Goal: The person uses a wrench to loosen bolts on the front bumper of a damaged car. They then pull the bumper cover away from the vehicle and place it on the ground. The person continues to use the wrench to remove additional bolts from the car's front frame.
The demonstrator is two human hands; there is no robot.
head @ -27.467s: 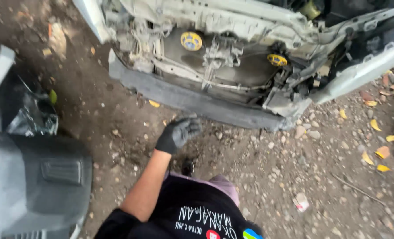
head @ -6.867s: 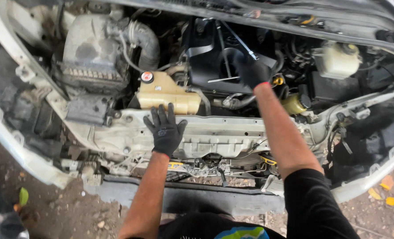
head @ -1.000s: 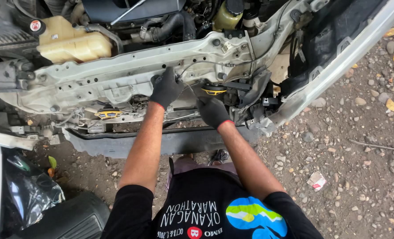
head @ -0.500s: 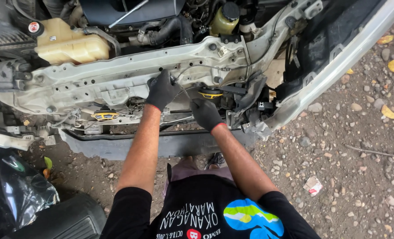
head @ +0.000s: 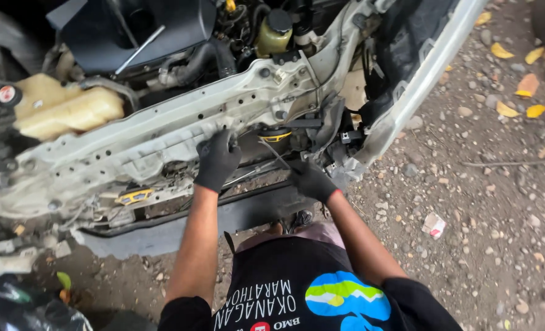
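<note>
— Both hands have barely shifted since half a second back; it's mostly the head that has swung, so the car front now runs at a steeper slant.

— Where is the left hand (head: 217, 160)?

— In a black glove, fingers spread flat against the white front crossmember (head: 162, 138), just left of the yellow-ringed horn (head: 276, 133). Its grip pinches nothing; it only presses on the metal.

— And the right hand (head: 311, 181)?

— Also gloved, lower down, below the horn. Its fingers curl round a thin metal rod (head: 276, 156) that slants up toward the horn, though I can't tell how firmly that grip is pressed together.

— What else is around?

— Up in the engine bay sits a cream coolant tank (head: 64, 110) at the left and a yellowish reservoir with a black cap (head: 274, 34) near the top. A dark bumper beam (head: 223, 217) runs under the crossmember. Gravel ground (head: 487, 202) at the right carries yellow leaves (head: 517, 55) and a scrap of paper (head: 433, 225).
</note>
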